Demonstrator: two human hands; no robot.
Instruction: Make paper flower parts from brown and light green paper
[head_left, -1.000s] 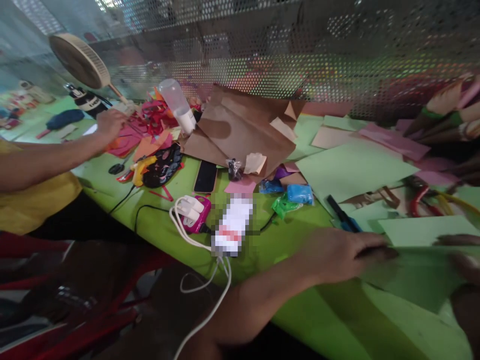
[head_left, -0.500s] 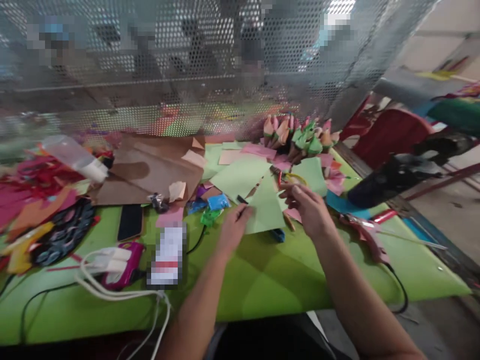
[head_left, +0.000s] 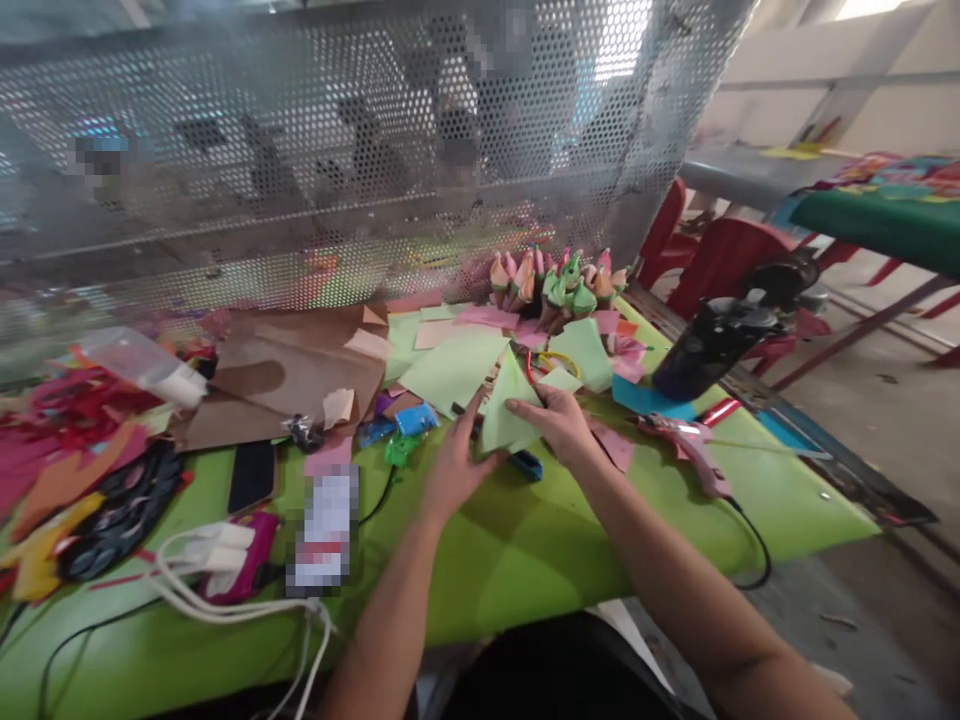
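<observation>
A pale green sheet of paper (head_left: 507, 408) is bent to a point at its top, above the near middle of the table. My left hand (head_left: 456, 465) grips its lower left edge, thumb below and fingers behind. From the other side my right hand (head_left: 561, 425) pinches the paper, thumb on its face and fingers partly hidden. Under the hands lies a blue and black tool (head_left: 527, 464), its kind unclear. Scissors with red and yellow handles (head_left: 553, 362) lie partly hidden behind the paper. A larger green sheet (head_left: 442, 375) lies flat beyond my left hand.
A pink glue gun (head_left: 694, 450) with a cord and a dark tumbler (head_left: 709, 345) stand right. Paper cones (head_left: 559, 285) cluster at the back near the perforated metal panel (head_left: 337, 200). Left are brown paper (head_left: 300, 370), a lit phone (head_left: 326, 530) and a pink power strip (head_left: 251, 560).
The view has swung right. My right hand has come down onto the green paper, and both hands now bend it to a point; half a second ago it hung flatter from my left hand.
</observation>
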